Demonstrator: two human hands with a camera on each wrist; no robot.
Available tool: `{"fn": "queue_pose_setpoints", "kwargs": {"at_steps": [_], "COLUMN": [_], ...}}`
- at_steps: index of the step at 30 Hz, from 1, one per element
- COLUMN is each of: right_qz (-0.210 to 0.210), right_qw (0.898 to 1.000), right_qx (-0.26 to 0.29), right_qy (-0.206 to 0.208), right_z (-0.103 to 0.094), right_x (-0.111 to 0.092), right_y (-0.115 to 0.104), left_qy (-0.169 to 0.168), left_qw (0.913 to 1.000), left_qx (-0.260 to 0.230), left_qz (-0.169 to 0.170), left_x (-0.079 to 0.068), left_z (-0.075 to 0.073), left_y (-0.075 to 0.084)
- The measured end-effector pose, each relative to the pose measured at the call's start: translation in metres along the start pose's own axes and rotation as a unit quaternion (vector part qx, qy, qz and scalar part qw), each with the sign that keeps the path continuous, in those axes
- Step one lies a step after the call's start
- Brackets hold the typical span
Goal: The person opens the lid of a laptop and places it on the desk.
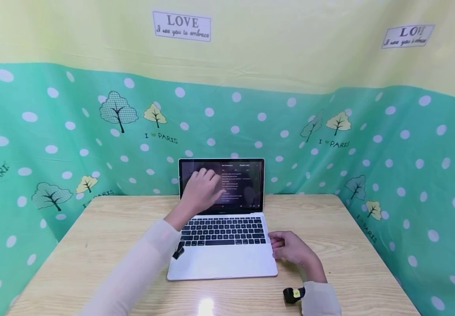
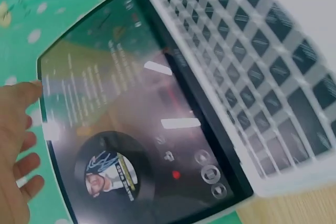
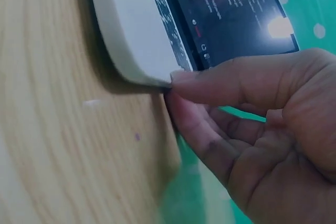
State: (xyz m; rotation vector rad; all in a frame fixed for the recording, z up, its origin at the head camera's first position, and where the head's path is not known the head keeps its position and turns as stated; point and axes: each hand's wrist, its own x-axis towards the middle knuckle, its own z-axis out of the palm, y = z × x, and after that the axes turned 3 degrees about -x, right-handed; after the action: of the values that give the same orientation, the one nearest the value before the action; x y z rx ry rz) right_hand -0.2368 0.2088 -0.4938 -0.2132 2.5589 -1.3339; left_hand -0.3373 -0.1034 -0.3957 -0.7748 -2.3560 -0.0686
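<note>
An open laptop (image 1: 223, 261) stands on the table, its lit screen (image 1: 243, 184) showing lines of text and, in the left wrist view, a round picture (image 2: 113, 174). In the head view my left hand (image 1: 204, 188) is raised in front of the screen's left half. The left wrist view has that hand (image 2: 16, 140) at the lid's top edge, one fingertip at or very near it, the other fingers loosely bent. My right hand (image 1: 292, 250) pinches the right side edge of the base between thumb and fingers, close up in the right wrist view (image 3: 252, 124).
The wooden table (image 1: 109, 245) lies under the laptop. A green and yellow printed curtain (image 1: 219, 101) hangs behind and along both sides. Dark devices are strapped at the right wrist (image 1: 292, 295) and left wrist (image 1: 178, 251).
</note>
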Motion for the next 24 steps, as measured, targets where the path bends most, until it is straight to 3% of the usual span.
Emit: {"fn": "queue_pose_setpoints", "kwargs": {"at_steps": [5, 11, 18, 20, 24], "right_qz": [0.000, -0.016, -0.056, -0.078, -0.119], "right_qw": [0.998, 0.981, 0.955, 0.948, 0.923], "right_qx": [-0.057, -0.190, -0.288, -0.304, -0.358], "right_qy": [0.004, 0.020, 0.045, 0.055, 0.074], "right_z": [0.001, 0.005, 0.021, 0.024, 0.029], "right_x": [-0.003, -0.004, -0.011, -0.015, -0.025], "right_y": [-0.009, -0.032, -0.051, -0.054, -0.058], "left_qy": [-0.071, -0.157, -0.186, -0.192, -0.191], "left_qw": [0.9961, 0.9873, 0.9819, 0.9803, 0.9793], "left_qx": [0.048, 0.024, -0.033, -0.047, -0.066], "left_qz": [0.022, -0.004, -0.015, -0.010, 0.016], "left_x": [-0.036, -0.079, -0.130, -0.140, -0.155], "left_z": [-0.018, -0.033, -0.037, -0.039, -0.045], "left_y": [0.011, 0.031, 0.045, 0.048, 0.053]}}
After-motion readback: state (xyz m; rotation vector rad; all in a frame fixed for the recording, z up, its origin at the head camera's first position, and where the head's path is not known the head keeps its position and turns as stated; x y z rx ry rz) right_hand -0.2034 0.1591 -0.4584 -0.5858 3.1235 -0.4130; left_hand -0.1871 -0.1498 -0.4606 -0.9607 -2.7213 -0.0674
